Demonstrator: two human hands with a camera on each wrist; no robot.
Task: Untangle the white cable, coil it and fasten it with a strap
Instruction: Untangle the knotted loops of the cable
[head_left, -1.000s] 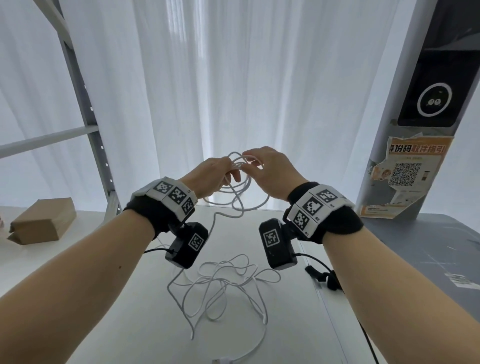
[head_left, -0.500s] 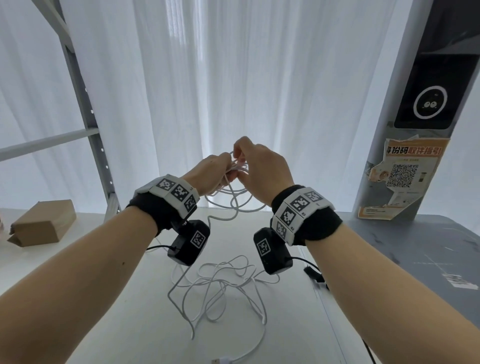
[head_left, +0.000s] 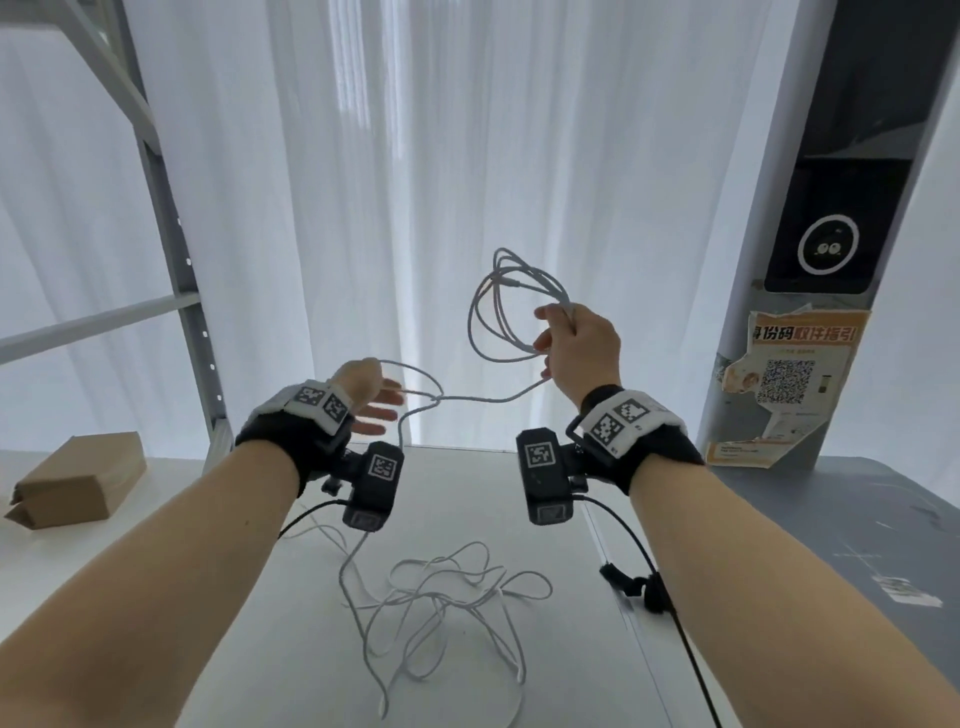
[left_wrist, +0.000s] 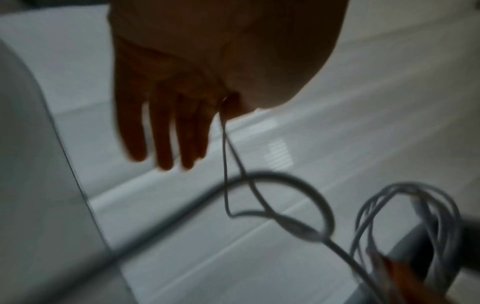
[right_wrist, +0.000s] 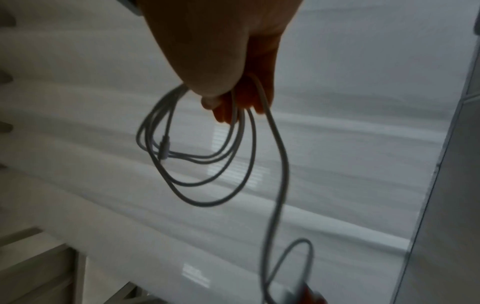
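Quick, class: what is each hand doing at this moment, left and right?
Left hand: fingers straight, open; the white cable runs between thumb and fingers.
Right hand: closed, gripping the cable's coiled loops.

Orange-headed poster (head_left: 789, 384) on the grey pillar (head_left: 748, 260): Chinese heading, partly legible "份码…指引", above a QR code.

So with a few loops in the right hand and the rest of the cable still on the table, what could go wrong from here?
The slack on the table is still a tangled heap; pulling more in may tighten it into a knot.

The left hand has straight fingers, with the cable only running past its thumb, so the strand could slip away.

The coil hangs loosely from the right hand; its loops could spill.
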